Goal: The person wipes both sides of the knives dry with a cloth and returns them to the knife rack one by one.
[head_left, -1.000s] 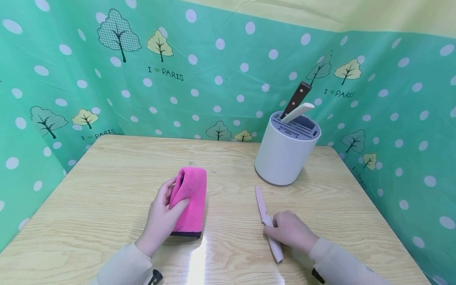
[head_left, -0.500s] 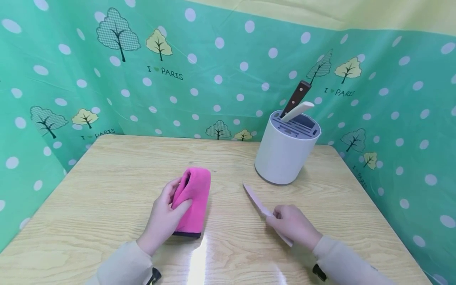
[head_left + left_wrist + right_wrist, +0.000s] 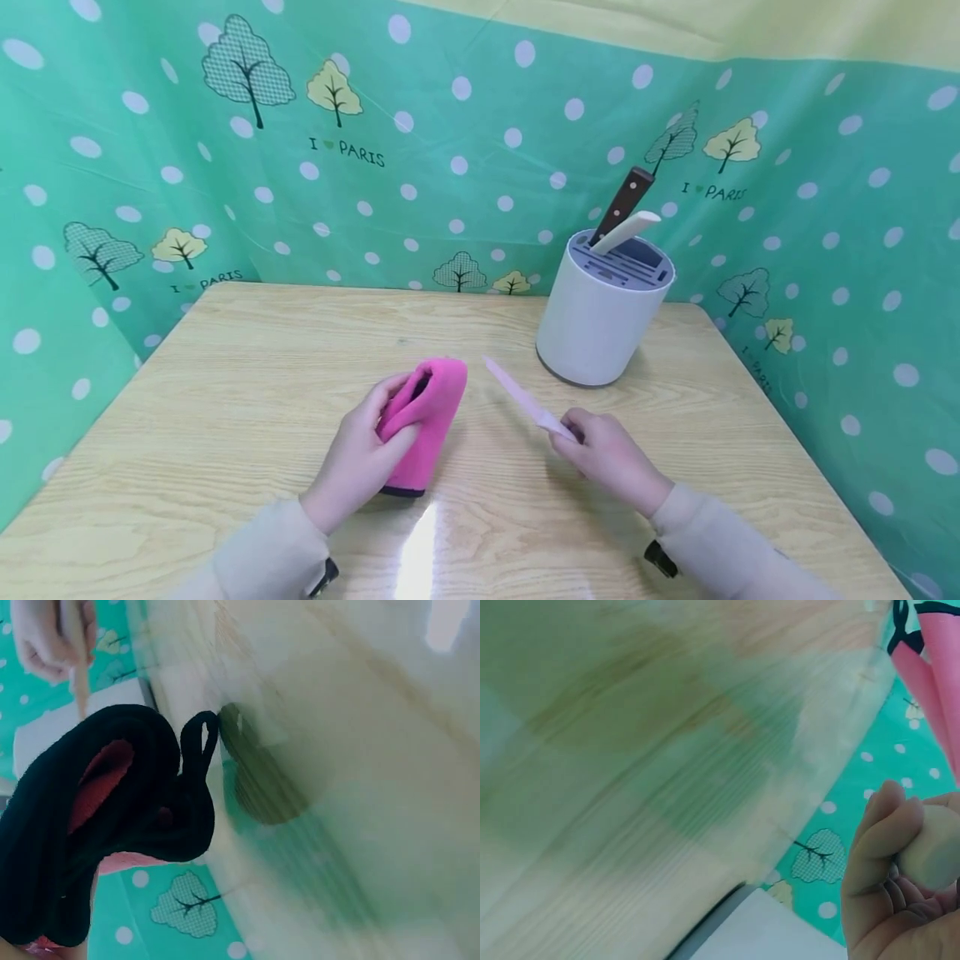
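Observation:
My left hand (image 3: 360, 454) grips a folded pink cloth (image 3: 435, 421), thumb on its near face. The dark edging of the cloth (image 3: 135, 795) fills much of the left wrist view, with folds stacked in layers. In my right hand (image 3: 611, 458) is a pale knife, fingers curled round its handle (image 3: 934, 847). Its blade (image 3: 517, 392) points up and left toward the cloth, a short gap apart from it. Both cloth and knife appear raised off the table. Most of the knife handle is hidden by the fingers in the head view.
A white round knife block (image 3: 600, 317) stands at the back right of the wooden table (image 3: 285, 350). A dark-handled knife (image 3: 626, 200) and a white-handled knife (image 3: 630, 229) stick out of its slots. A green dotted curtain (image 3: 450, 167) hangs behind and at the sides.
The right hand has lifted the knife and swung its tip left toward the cloth. My left hand has moved slightly right with the cloth, which now leans more.

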`<state>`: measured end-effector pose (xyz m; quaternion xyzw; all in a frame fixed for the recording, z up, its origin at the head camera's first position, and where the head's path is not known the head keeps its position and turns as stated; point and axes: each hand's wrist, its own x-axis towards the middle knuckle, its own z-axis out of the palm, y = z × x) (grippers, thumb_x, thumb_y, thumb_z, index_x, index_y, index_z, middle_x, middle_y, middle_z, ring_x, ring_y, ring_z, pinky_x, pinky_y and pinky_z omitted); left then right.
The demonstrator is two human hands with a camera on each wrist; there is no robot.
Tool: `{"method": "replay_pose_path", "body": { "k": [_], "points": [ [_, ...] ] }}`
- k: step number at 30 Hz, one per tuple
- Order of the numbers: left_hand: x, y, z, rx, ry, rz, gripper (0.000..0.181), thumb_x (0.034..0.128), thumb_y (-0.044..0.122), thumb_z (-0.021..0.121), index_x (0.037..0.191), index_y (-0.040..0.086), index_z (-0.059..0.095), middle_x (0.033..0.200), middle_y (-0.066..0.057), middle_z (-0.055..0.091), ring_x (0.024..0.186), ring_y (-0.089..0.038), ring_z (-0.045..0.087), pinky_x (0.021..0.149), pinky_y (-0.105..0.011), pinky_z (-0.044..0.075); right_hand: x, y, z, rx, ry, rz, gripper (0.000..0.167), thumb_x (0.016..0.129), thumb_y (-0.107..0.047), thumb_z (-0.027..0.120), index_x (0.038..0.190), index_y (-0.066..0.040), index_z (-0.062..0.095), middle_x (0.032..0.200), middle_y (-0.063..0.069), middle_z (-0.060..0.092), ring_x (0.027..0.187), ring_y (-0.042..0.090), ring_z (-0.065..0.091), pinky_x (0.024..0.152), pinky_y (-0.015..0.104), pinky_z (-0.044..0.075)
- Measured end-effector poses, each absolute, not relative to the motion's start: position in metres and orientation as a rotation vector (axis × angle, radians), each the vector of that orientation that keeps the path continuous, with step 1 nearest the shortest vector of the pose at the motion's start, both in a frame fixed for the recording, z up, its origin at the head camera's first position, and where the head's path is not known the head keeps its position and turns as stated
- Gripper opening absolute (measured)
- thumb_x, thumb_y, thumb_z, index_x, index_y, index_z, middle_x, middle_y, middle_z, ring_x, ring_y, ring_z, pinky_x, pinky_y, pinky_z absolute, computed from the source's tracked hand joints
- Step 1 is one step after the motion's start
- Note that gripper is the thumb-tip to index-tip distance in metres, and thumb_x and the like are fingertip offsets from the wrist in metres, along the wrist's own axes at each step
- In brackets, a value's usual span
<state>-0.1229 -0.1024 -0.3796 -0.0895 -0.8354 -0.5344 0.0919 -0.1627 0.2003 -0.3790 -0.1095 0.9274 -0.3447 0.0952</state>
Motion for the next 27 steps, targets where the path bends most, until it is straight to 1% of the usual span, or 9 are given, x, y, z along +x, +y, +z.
{"method": "replay_pose_path", "body": {
  "k": [3, 5, 8, 10, 13, 15, 22, 24, 27],
  "points": [
    [-0.126, -0.101, -0.377, -0.374, -2.509, -1.439, 0.053, 0.0889, 0.001, 0.064, 0.139, 0.011, 0.051, 0.125, -0.008, 0.065, 0.09, -0.016, 0.062, 0.07, -0.025, 0.054, -0.163, 0.195, -0.376, -0.346, 2.76, -1.025, 0.01, 0.095, -0.016, 0.062, 0.095, -0.006, 0.065, 0.059, 0.001, 0.055, 0.046, 0.01, 0.044, 0.039, 0.021, 0.034],
    [-0.127, -0.101, -0.376, -0.451, -2.519, -1.304, 0.052, 0.0875, 0.001, 0.065, 0.137, 0.011, 0.053, 0.124, -0.006, 0.066, 0.091, -0.014, 0.062, 0.074, -0.027, 0.055, -0.162, 0.192, -0.375, -0.363, 2.779, -1.012, 0.01, 0.095, -0.016, 0.062, 0.094, -0.006, 0.065, 0.058, -0.001, 0.053, 0.047, 0.009, 0.043, 0.04, 0.02, 0.033],
    [-0.129, -0.101, -0.372, -0.56, -2.508, -1.075, 0.054, 0.0844, 0.002, 0.067, 0.136, 0.011, 0.054, 0.124, -0.004, 0.066, 0.099, -0.013, 0.064, 0.082, -0.033, 0.057, -0.162, 0.189, -0.375, -0.399, 2.806, -0.999, 0.01, 0.094, -0.015, 0.063, 0.094, -0.006, 0.065, 0.06, -0.003, 0.052, 0.048, 0.008, 0.042, 0.041, 0.02, 0.034],
    [-0.13, -0.102, -0.37, -0.639, -2.475, -0.946, 0.054, 0.0828, 0.003, 0.068, 0.134, 0.01, 0.055, 0.123, -0.004, 0.067, 0.103, -0.015, 0.066, 0.085, -0.037, 0.058, -0.162, 0.188, -0.375, -0.428, 2.831, -0.991, 0.009, 0.094, -0.014, 0.064, 0.093, -0.006, 0.066, 0.061, -0.004, 0.052, 0.049, 0.007, 0.042, 0.043, 0.02, 0.034],
    [-0.135, -0.103, -0.367, -0.742, -2.4, -0.806, 0.054, 0.0806, 0.003, 0.069, 0.133, 0.011, 0.057, 0.12, -0.004, 0.069, 0.106, -0.02, 0.067, 0.087, -0.039, 0.058, -0.161, 0.187, -0.376, -0.476, 2.849, -0.986, 0.007, 0.092, -0.012, 0.064, 0.092, -0.005, 0.066, 0.062, -0.005, 0.051, 0.05, 0.006, 0.041, 0.044, 0.02, 0.035],
    [-0.138, -0.104, -0.365, -0.793, -2.344, -0.741, 0.054, 0.0792, 0.002, 0.069, 0.131, 0.01, 0.059, 0.118, -0.005, 0.07, 0.105, -0.022, 0.067, 0.085, -0.039, 0.059, -0.16, 0.186, -0.376, -0.507, 2.857, -0.983, 0.007, 0.091, -0.011, 0.064, 0.091, -0.005, 0.066, 0.063, -0.005, 0.051, 0.051, 0.005, 0.04, 0.044, 0.02, 0.035],
    [-0.152, -0.106, -0.359, -0.885, -2.17, -0.563, 0.053, 0.0724, -0.009, 0.065, 0.122, 0.01, 0.065, 0.112, -0.005, 0.073, 0.099, -0.024, 0.069, 0.068, -0.038, 0.061, -0.157, 0.181, -0.375, -0.563, 2.854, -0.983, 0.008, 0.09, -0.012, 0.064, 0.092, -0.004, 0.066, 0.064, -0.006, 0.053, 0.051, 0.004, 0.04, 0.045, 0.019, 0.037],
    [-0.155, -0.107, -0.357, -0.902, -2.147, -0.529, 0.053, 0.0719, -0.01, 0.067, 0.12, 0.011, 0.068, 0.111, -0.004, 0.074, 0.099, -0.025, 0.069, 0.068, -0.038, 0.061, -0.156, 0.179, -0.375, -0.578, 2.853, -0.981, 0.008, 0.09, -0.012, 0.065, 0.092, -0.004, 0.066, 0.064, -0.006, 0.053, 0.051, 0.003, 0.04, 0.045, 0.019, 0.037],
    [-0.158, -0.106, -0.353, -0.916, -2.136, -0.49, 0.05, 0.0742, -0.01, 0.07, 0.117, 0.016, 0.072, 0.11, -0.001, 0.075, 0.099, -0.023, 0.069, 0.068, -0.036, 0.061, -0.154, 0.176, -0.375, -0.597, 2.853, -0.98, 0.008, 0.089, -0.013, 0.065, 0.092, -0.005, 0.066, 0.064, -0.006, 0.054, 0.051, 0.003, 0.041, 0.045, 0.02, 0.038]
  ]
}}
